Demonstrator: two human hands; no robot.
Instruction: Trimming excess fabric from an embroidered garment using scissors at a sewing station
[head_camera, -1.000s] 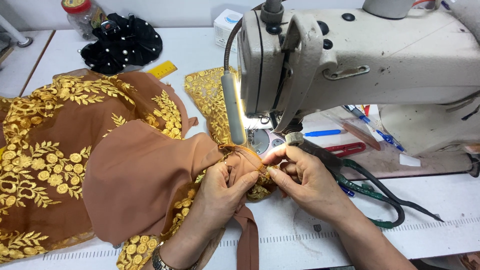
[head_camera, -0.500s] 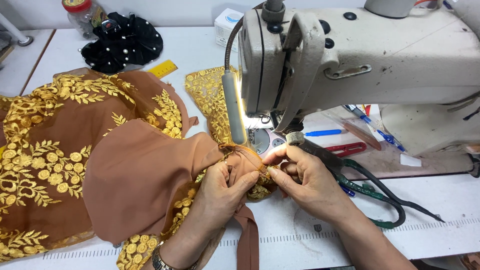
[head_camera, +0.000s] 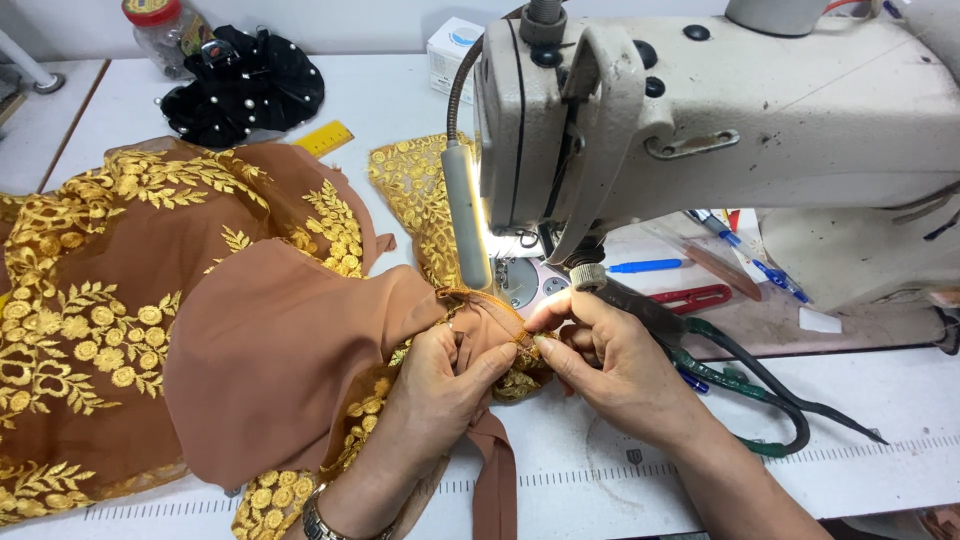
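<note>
Nearest to the camera, the left hand (head_camera: 440, 385) lies on the brown plain cloth with gold embroidered edge (head_camera: 290, 350). Its fingers (head_camera: 490, 362) are curled and pressed together, and they pinch a fold of this cloth at its embroidered hem. The right hand (head_camera: 610, 365) meets it from the other side; its thumb and first finger are closed on the same hem, touching the left fingertips. The pinched hem sits just in front of the needle plate of the grey-white sewing machine (head_camera: 720, 130), on the white counter (head_camera: 600, 480). A narrow brown strip (head_camera: 497, 480) hangs from the fold down toward the counter edge.

I count two hands and one metal wristwatch (head_camera: 320, 522) on the left wrist. To the right of the right hand lies one pair of large black scissors with green-wrapped handles (head_camera: 760, 400), partly hidden under the hand. Behind it are one red clip tool (head_camera: 700, 297) and one blue pen (head_camera: 645, 266).

To the left, the large brown net fabric with gold flower embroidery (head_camera: 90, 300) spreads over the counter. One lit lamp tube on a bending neck (head_camera: 466, 215) stands in front of the machine head and hides part of the needle area. Farther back lie one yellow ruler (head_camera: 322, 138), one black cloth with white pearls (head_camera: 240, 85), one jar with a red lid (head_camera: 160, 28) and one small white box (head_camera: 452, 42).
</note>
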